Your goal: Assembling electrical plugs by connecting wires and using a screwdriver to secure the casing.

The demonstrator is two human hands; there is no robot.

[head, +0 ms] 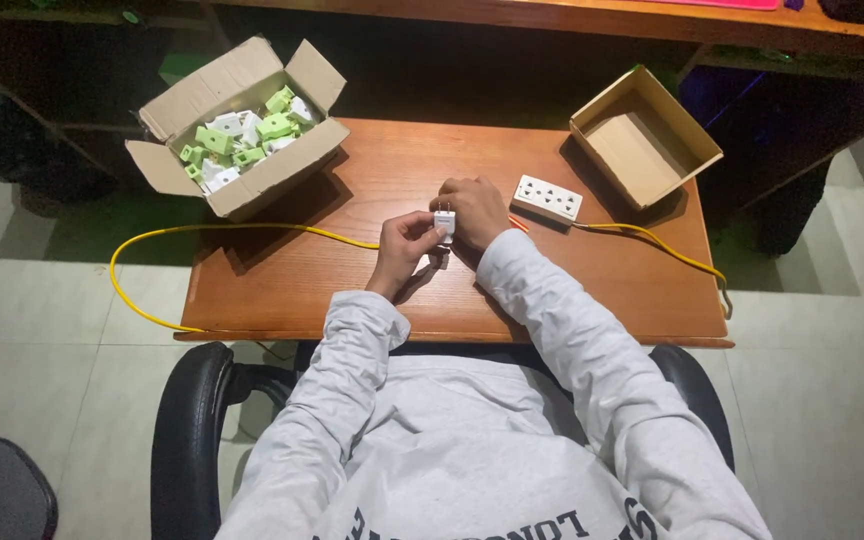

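A small white plug adapter (444, 222) with metal prongs sits between both my hands over the middle of the wooden table (352, 290). My left hand (407, 243) pinches its left side, and my right hand (474, 208) grips it from the right and above. A white multi-socket power strip (547, 198) lies on the table just right of my right hand, on a yellow cable (652, 240). An open cardboard box (237, 125) at the far left holds several green and white adapters (247, 140).
An empty open cardboard box (644, 138) stands at the far right corner. The yellow cable loops off the left table edge (132, 290) over the tiled floor. A black chair armrest (187, 420) is at my left. A dark wooden shelf (552, 15) runs behind the table.
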